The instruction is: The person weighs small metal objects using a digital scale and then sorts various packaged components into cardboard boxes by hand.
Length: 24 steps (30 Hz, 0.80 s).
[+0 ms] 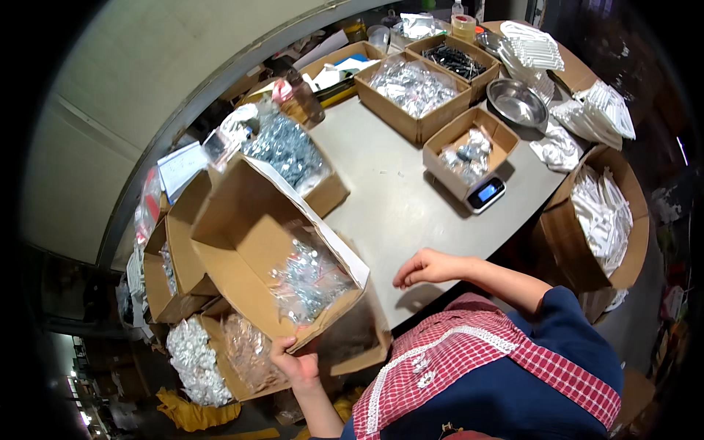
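Note:
On the left, a tilted cardboard box (242, 246) has its open side toward me. Inside lies a clear plastic bag (312, 282) of small shiny metal pieces and a few reddish bits. My left hand (297, 363) grips the box's near lower edge, thumb on the inside and fingers under it, out of sight. My right hand (427, 268) hovers over the table's near edge, fingers loosely bent and slightly apart, with nothing visible in them. Beyond it, a small cardboard box (440, 163) holding bagged parts rests on a digital scale (485, 195) with a lit display.
Farther back on the grey table (370, 183) stand a box of bagged metal parts (411, 84), a box of black pieces (455, 62) and a metal bowl (517, 103). Another filled box (330, 196) sits behind the tilted one. At right, a large carton (565, 227) contains white strips.

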### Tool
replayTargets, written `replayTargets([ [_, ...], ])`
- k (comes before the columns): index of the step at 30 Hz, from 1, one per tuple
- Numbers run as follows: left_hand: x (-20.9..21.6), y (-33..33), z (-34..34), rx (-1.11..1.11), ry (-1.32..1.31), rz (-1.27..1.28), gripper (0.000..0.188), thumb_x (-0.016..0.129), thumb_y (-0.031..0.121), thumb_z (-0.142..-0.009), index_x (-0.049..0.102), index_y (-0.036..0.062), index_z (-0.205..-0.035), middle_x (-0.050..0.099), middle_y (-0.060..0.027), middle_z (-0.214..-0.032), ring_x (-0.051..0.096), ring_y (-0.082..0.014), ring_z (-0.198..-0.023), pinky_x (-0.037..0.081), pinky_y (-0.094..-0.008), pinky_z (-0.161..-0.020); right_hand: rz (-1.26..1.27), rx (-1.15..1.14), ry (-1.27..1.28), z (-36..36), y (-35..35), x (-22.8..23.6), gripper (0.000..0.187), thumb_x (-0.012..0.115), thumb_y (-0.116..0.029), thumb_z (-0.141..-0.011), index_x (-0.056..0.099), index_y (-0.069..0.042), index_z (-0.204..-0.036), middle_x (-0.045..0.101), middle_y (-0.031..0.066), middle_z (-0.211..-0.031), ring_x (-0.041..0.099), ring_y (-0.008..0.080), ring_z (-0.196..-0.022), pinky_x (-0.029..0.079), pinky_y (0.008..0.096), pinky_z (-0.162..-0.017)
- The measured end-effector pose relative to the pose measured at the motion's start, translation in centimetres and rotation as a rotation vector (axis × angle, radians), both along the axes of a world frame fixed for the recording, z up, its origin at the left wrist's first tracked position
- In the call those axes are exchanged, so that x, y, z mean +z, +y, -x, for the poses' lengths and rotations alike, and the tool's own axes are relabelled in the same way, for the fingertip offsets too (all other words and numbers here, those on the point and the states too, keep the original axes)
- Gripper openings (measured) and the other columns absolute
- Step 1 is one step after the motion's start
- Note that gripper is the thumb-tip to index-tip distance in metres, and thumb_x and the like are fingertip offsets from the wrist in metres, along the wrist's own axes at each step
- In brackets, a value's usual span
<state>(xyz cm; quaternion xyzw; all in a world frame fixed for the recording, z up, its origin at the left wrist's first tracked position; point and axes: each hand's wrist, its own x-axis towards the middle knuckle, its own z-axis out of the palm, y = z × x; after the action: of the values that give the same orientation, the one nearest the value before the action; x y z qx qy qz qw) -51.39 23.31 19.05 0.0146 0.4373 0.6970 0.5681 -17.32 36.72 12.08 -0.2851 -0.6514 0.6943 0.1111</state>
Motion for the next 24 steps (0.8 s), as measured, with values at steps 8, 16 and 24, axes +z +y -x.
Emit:
replayTargets([
  [8, -2.5, 2.3, -10.3, 0.314, 0.005, 0.149, 0.066, 0.053, 0.009, -0.063, 0.050, 0.0012, -0.129, 0.057, -0.0145, -0.111, 0.058, -0.0317, -0.097, 0.052, -0.0539, -0.089, -0.181, -0.558, 0.029, -12.0, 20.2, 3.1, 0.026, 0.053, -0.002, -0.080, 0.070, 0.001, -0.099, 0.072, 0.0083, -0.092, 0.068, 0.0151, -0.087, 0.053, 0.0292, -0.081],
  [16, -5.4, 2.2, -11.6, 0.567, -0.019, 0.281, 0.072, 0.055, 0.018, -0.063, 0.048, 0.0056, -0.133, 0.055, -0.0135, -0.121, 0.054, -0.0312, -0.110, 0.049, -0.0534, -0.091, -0.620, -0.409, -0.432, -9.2, 38.3, -2.1, 0.042, 0.061, -0.017, -0.083, 0.060, 0.000, -0.121, 0.068, 0.0211, -0.107, 0.065, 0.0314, -0.100, 0.050, 0.0383, -0.086],
  [24, -2.9, 3.1, -13.6, 0.458, 0.014, -0.002, 0.073, 0.051, 0.020, -0.065, 0.045, 0.0044, -0.136, 0.057, -0.0127, -0.121, 0.055, -0.0299, -0.107, 0.047, -0.0511, -0.092, -0.483, -0.480, -0.360, -1.8, 37.1, -3.8, 0.069, 0.051, 0.000, -0.067, 0.048, -0.001, -0.136, 0.065, 0.0285, -0.102, 0.064, 0.0367, -0.096, 0.050, 0.0385, -0.083],
])
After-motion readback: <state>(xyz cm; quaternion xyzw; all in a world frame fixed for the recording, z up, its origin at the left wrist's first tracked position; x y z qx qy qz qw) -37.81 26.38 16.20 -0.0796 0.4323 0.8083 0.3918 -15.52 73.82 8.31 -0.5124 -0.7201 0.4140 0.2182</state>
